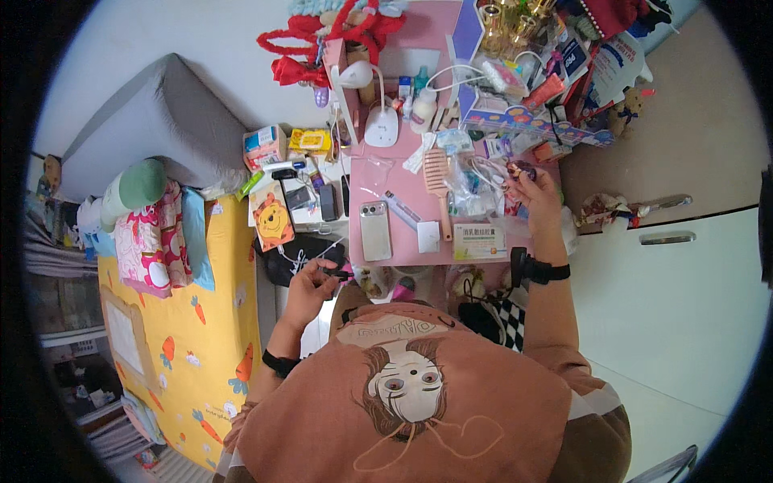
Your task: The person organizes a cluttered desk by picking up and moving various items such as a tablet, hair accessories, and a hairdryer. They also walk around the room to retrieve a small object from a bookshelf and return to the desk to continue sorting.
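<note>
My left hand (311, 293) is in front of the desk's near edge, with its fingers closed around a small slim black object (339, 275). At the right side of the pink desk (374, 175), my right hand (537, 193) pinches a dark, shiny, brownish item (520, 170), too small to name surely. Clear plastic bags (474, 187) and a white cable lie just left of that hand. A pink vent hairbrush (436, 175) rests beside the bags. Nearer me are a printed medicine box (480, 241), a small white box (429, 236) and a phone (375, 230), its camera side up.
A white desk lamp (381, 125) and a pump bottle (423, 111) stand at the back. A crowded purple organizer (531, 124) occupies the right rear. Left is a white side table holding a cartoon-covered tablet case (272, 214), beside a yellow bed (211, 338). White cabinet doors (670, 290) stand right.
</note>
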